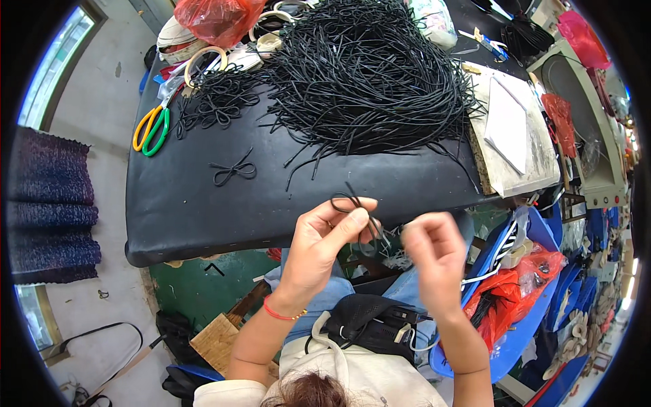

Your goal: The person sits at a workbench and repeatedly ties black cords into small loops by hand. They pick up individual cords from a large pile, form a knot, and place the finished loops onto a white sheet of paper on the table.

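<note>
Above the table's front edge, my left hand (325, 237) pinches a thin black cord (367, 248) between thumb and fingers. The cord is looped like a bow, with loops above and below the fingertips. To its right, my right hand (437, 254) is raised, its fingers curled in and somewhat blurred. Whether it grips a cord end cannot be made out. A finished-looking black cord bow (234, 169) lies alone on the black table (196, 217). Behind it sits a small heap of tied cord bows (220, 98), beside a large pile of loose black cords (366, 74).
Scissors with one yellow and one green handle (157, 129) lie at the table's left. Rolls of tape (205, 64) and a red plastic bag (217, 20) stand behind. A pale board with white paper (508, 129) is at the right. Below it, a blue bin (502, 363) holds red bags.
</note>
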Available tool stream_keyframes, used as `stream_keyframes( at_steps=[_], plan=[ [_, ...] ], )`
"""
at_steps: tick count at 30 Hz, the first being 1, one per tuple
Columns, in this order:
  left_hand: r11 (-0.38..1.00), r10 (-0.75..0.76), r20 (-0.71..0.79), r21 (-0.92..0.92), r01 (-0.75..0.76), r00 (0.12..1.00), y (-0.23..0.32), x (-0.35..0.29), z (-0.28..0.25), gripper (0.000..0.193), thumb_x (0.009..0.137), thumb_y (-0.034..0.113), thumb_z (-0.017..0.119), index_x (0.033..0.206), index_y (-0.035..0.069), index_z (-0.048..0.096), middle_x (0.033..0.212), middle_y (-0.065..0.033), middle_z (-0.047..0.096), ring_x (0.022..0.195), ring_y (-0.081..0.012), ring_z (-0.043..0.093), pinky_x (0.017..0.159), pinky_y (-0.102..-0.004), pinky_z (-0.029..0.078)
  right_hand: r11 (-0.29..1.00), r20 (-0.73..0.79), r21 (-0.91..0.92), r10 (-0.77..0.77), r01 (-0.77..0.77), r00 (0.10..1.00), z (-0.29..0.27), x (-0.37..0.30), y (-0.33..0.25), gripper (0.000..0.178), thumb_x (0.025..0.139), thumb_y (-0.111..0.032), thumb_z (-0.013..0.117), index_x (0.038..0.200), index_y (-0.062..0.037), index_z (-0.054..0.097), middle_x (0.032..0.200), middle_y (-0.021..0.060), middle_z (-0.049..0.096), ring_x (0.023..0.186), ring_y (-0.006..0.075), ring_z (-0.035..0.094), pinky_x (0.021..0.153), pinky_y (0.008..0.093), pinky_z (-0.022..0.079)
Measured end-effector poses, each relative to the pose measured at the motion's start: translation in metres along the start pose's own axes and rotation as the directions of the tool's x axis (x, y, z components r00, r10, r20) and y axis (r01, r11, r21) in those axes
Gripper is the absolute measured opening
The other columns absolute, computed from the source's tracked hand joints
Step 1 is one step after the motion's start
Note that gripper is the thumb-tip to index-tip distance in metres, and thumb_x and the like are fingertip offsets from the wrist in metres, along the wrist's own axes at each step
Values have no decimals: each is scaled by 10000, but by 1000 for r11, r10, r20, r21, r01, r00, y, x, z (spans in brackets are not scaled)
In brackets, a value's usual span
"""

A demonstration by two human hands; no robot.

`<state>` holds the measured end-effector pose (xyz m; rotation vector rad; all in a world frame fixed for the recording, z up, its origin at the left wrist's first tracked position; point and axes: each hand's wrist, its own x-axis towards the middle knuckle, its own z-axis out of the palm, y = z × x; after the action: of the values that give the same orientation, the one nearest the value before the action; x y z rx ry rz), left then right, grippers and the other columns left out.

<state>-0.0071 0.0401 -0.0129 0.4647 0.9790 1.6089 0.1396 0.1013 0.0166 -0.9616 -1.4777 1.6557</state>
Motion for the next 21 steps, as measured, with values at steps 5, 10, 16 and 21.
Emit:
stream_keyframes(
  at_steps=[5,10,16,21],
  plan=[
    [991,-60,128,127,43,990,-4,-5,3,147,883,104,560,943,-9,633,794,-38,625,704,-82,538,664,-218,439,989,209,-136,-23,52,978,2,24,6,183,870,-103,578,1033,-21,606,955,54,565,766,107,571,653,211,446],
    [997,-60,144,63,51,988,-3,-6,5,132,883,91,557,911,-18,626,775,-38,609,690,-83,532,649,-214,439,990,186,116,62,-85,981,9,19,4,179,921,-154,516,877,11,572,764,34,580,586,64,530,526,194,433],
    [995,-99,157,35,94,983,-3,-10,7,135,884,86,547,884,-28,618,780,-60,617,691,-91,542,655,-226,449,942,174,207,230,-264,958,9,16,9,266,950,-246,456,812,-29,519,723,14,541,544,45,482,473,186,409],
    [994,-110,133,-4,111,985,-6,-12,9,142,886,101,548,897,-21,620,787,-54,615,702,-89,552,666,-224,454,893,182,268,322,-362,929,8,18,11,285,948,-284,454,825,-42,537,696,1,519,537,39,478,457,181,404]
  ],
)
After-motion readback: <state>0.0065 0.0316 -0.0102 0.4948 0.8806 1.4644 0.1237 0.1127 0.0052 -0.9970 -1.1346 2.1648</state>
